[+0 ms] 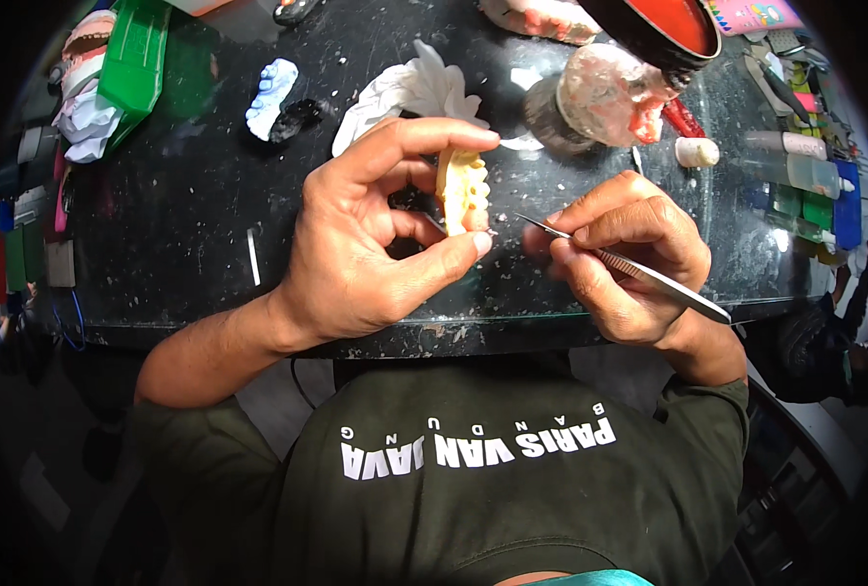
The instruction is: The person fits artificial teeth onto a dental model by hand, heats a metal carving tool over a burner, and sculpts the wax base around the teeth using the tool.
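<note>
My left hand [361,234] pinches a small yellowish dental cast with a row of teeth [463,188] between forefinger and thumb, holding it upright above the dark worktop [180,225]. My right hand [629,259] grips a thin metal tool [621,264] like a pen. Its pointed tip reaches left to just beside the cast's lower edge.
A crumpled white tissue [410,93] lies behind the cast. Further back are a white plaster cast [271,93], a clear round jar [605,93], a red bowl [673,24] and a green plastic holder [136,59]. Small bottles [795,171] crowd the right edge. The table's front edge [454,337] runs just below my hands.
</note>
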`<state>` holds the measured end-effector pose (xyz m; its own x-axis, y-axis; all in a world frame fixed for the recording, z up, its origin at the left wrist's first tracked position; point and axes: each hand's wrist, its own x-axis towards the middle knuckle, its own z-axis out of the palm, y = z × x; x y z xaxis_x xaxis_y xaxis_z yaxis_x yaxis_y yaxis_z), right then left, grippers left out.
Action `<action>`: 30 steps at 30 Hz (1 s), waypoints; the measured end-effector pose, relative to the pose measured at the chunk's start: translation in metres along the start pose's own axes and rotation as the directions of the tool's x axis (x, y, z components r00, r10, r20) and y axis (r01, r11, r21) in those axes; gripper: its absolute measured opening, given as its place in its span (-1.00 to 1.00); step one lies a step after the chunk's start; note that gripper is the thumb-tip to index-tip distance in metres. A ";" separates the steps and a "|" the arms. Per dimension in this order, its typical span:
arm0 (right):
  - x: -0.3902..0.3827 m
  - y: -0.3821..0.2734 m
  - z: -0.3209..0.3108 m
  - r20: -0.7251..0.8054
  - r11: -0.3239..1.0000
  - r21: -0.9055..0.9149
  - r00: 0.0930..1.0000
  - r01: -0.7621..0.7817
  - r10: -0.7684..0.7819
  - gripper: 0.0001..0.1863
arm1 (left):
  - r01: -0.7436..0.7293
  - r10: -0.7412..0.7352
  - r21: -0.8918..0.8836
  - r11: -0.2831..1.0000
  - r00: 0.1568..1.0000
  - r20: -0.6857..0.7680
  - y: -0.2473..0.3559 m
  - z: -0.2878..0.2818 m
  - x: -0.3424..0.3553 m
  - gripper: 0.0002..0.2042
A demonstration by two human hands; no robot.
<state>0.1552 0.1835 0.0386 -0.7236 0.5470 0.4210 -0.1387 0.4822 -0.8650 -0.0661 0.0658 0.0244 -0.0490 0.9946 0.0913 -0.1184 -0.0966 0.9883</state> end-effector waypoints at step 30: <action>0.001 0.006 -0.015 0.489 0.759 -0.496 0.858 0.421 -0.156 -0.71 | 0.144 -0.150 -0.141 0.980 0.988 -0.033 0.008 -0.006 0.005 -0.32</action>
<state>0.1632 0.1973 0.0378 -0.9301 0.0593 0.3625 -0.0744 0.9360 -0.3441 -0.0735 0.0696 0.0323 -0.0635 0.9961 -0.0618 -0.2629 0.0431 0.9639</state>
